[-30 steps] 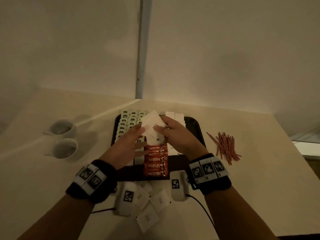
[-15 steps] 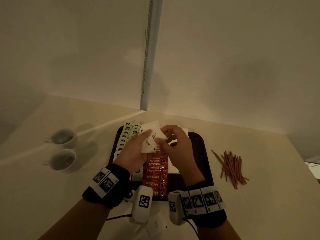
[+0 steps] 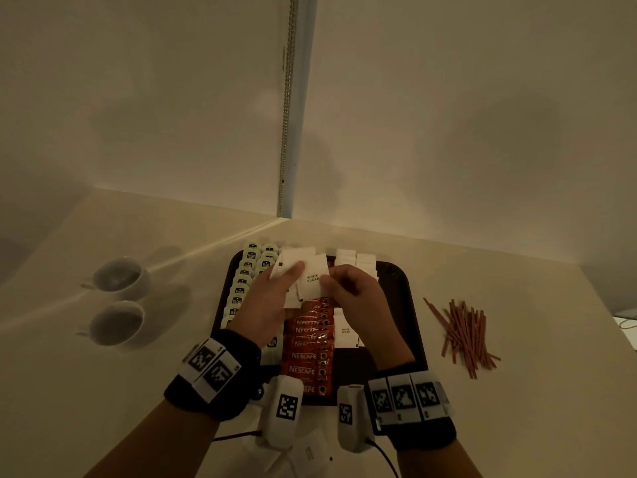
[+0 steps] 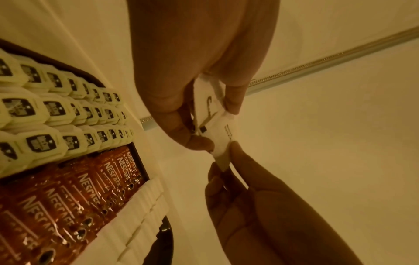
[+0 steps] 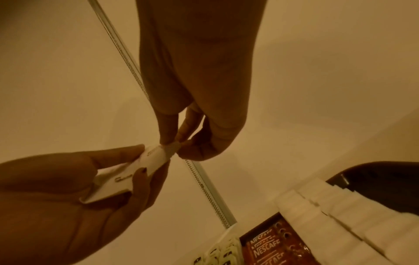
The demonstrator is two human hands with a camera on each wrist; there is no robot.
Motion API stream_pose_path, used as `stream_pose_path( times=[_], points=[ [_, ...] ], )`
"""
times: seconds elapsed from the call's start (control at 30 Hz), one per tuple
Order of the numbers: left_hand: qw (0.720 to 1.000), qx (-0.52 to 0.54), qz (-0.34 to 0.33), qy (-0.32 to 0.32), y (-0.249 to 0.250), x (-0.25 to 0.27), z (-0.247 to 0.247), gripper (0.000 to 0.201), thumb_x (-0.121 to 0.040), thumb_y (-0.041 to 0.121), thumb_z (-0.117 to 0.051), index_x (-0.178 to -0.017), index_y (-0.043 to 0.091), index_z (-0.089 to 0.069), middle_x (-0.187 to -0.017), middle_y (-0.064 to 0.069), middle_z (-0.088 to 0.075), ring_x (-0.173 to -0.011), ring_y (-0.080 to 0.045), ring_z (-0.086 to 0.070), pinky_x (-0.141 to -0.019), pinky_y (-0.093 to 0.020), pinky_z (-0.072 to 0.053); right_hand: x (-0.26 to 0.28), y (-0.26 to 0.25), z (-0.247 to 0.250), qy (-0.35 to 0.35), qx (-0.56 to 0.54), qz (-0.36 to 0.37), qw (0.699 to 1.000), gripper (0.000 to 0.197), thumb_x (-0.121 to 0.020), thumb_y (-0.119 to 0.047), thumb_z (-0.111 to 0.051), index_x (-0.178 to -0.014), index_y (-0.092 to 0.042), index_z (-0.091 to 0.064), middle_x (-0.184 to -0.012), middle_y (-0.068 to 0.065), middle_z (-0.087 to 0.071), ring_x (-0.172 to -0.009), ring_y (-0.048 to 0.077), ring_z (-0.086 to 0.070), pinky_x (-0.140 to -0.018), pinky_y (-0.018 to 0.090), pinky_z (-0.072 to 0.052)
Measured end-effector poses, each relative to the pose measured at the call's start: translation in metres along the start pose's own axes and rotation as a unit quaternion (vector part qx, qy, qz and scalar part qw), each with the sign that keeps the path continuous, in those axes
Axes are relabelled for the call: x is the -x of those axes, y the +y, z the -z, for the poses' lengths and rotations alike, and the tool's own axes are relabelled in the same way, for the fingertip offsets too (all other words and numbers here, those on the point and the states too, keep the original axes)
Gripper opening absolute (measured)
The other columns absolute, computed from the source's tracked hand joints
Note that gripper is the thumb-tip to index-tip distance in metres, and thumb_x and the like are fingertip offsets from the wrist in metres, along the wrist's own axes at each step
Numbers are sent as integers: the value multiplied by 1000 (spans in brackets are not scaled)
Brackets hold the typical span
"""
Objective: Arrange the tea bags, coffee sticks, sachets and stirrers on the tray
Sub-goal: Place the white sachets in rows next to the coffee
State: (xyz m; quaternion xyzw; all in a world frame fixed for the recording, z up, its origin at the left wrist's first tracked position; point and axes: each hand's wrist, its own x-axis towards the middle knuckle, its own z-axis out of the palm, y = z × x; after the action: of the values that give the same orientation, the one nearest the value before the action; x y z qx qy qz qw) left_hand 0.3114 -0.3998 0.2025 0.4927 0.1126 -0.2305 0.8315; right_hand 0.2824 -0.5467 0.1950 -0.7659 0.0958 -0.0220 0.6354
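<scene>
A dark tray (image 3: 406, 281) holds rows of pale tea bags (image 3: 241, 288), red Nescafé coffee sticks (image 3: 306, 346) and white sugar sachets (image 3: 355, 260). Above its middle, my left hand (image 3: 291, 276) grips a small fanned stack of white sachets (image 3: 293, 263). My right hand (image 3: 327, 282) pinches the right edge of the top sachet (image 3: 315, 279), marked WHITE SUGAR. The wrist views show this same sachet (image 4: 222, 132) (image 5: 156, 157) pinched between both hands' fingertips. Red stirrers (image 3: 462, 332) lie in a loose pile on the table, right of the tray.
Two white cups (image 3: 120, 274) (image 3: 117, 322) stand left of the tray. Loose white sachets (image 3: 310, 453) lie on the table near me, below the wrists. A wall with a metal corner strip (image 3: 286, 132) rises right behind the tray. The table's edge runs at the far right.
Both hands stayed over the tray with the sachets. The right fingers have drawn the top sachet rightward off the stack, which now fans out. The head view has tilted upward.
</scene>
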Motion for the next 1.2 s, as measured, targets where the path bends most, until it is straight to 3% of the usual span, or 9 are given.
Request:
stream_pose_path(
  times=[0.1,0.23,0.3,0.4,0.5,0.6,0.77,1.1,1.2],
  points=[
    [1000,-3,-3,-4,1,-1,0,26,-91,27,-58,-113,13,-63,-103,-11,-70,-86,-22,-68,-53,-28,-53,1,3,4,-8,-53,-15,998,9,-88,-13,-61,-94,-9,-67,-95,7,-70,-89,20,-68,-76,33,-58],
    [999,36,0,12,5,-3,9,29,-92,25,-57,-118,10,-59,-107,-16,-69,-83,-25,-69,-57,-31,-57,6,21,24,23,-138,-61,988,8,-90,-6,-56,-92,-4,-63,-88,-1,-69,-83,11,-67,-68,19,-53],
    [999,39,-2,9,7,-3,13,33,-94,25,-55,-123,9,-57,-109,-17,-69,-83,-25,-69,-59,-31,-57,7,42,36,52,-41,-84,994,9,-90,-8,-56,-96,-3,-61,-96,0,-67,-87,12,-65,-65,17,-52],
    [999,47,-11,10,7,-3,20,25,-95,24,-53,-114,11,-60,-99,-13,-71,-79,-24,-68,-58,-29,-57,11,79,49,78,98,-146,981,16,-91,-12,-57,-107,-10,-58,-108,3,-61,-89,11,-60,-63,18,-49],
    [999,48,-19,13,7,-2,23,16,-95,23,-52,-105,15,-62,-89,-9,-72,-75,-23,-69,-54,-28,-57,17,108,52,88,159,-203,962,18,-90,-15,-58,-108,-16,-56,-109,2,-60,-90,11,-58,-65,17,-47],
    [999,43,-18,12,6,-1,25,19,-96,23,-52,-110,14,-62,-94,-10,-72,-75,-22,-69,-53,-27,-56,19,124,49,84,189,-230,951,19,-90,-15,-60,-108,-16,-56,-109,3,-59,-92,12,-56,-71,18,-47],
    [999,38,-9,9,5,0,26,21,-96,23,-51,-112,13,-62,-94,-9,-73,-77,-23,-69,-57,-29,-56,17,131,43,89,197,-226,950,20,-89,-12,-61,-109,-11,-57,-111,6,-60,-94,12,-55,-80,24,-49],
    [999,48,0,9,5,2,27,20,-97,11,-42,-98,13,-62,-78,-6,-74,-67,-23,-66,-53,-27,-55,13,136,33,120,244,-192,943,16,-86,-10,-65,-99,-6,-58,-94,1,-57,-87,12,-55,-76,20,-47],
    [999,43,4,14,4,3,26,16,-97,12,-46,-101,13,-62,-80,-7,-74,-65,-22,-68,-51,-26,-55,14,135,33,121,256,-186,941,14,-85,-10,-65,-94,-11,-55,-92,1,-57,-83,11,-56,-82,28,-53]
  ],
)
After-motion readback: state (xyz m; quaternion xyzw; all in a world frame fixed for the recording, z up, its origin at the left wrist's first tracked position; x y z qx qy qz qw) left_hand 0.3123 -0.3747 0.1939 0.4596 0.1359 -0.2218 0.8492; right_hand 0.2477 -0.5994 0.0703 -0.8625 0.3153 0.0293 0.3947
